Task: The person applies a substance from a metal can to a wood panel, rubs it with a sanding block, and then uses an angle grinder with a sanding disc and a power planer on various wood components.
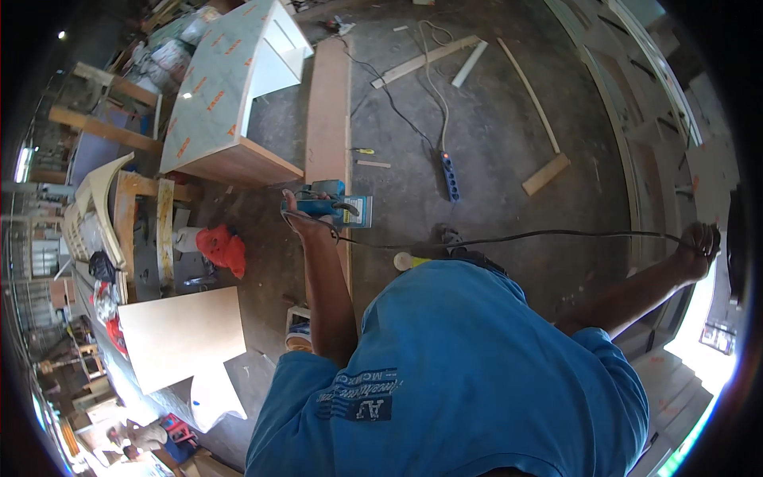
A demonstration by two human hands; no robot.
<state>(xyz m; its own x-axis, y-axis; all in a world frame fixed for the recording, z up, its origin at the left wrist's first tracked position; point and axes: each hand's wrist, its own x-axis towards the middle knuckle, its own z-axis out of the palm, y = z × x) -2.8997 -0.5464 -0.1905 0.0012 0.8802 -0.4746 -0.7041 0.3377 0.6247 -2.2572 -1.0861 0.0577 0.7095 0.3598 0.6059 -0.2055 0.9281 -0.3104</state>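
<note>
My left hand [297, 220] is closed round a blue handheld power tool [322, 207] with a flat metal base plate. I cannot make out its exact kind. The tool is over the near part of a long brown board [328, 111]; whether it touches the board is unclear. A dark power cord [517, 235] runs from beside the tool, across in front of my body, to the far right. There my right hand [699, 248] is closed on the cord, with that arm stretched out sideways.
A box-shaped cabinet [218, 91] with marbled panels stands left of the board. On the floor lie a blue power strip [450, 176], a yellow-handled tool [364, 151] and wood strips [528, 95]. A red plastic bag [222, 249] and a pale sheet [187, 330] are at left. Panels [604, 111] line the right.
</note>
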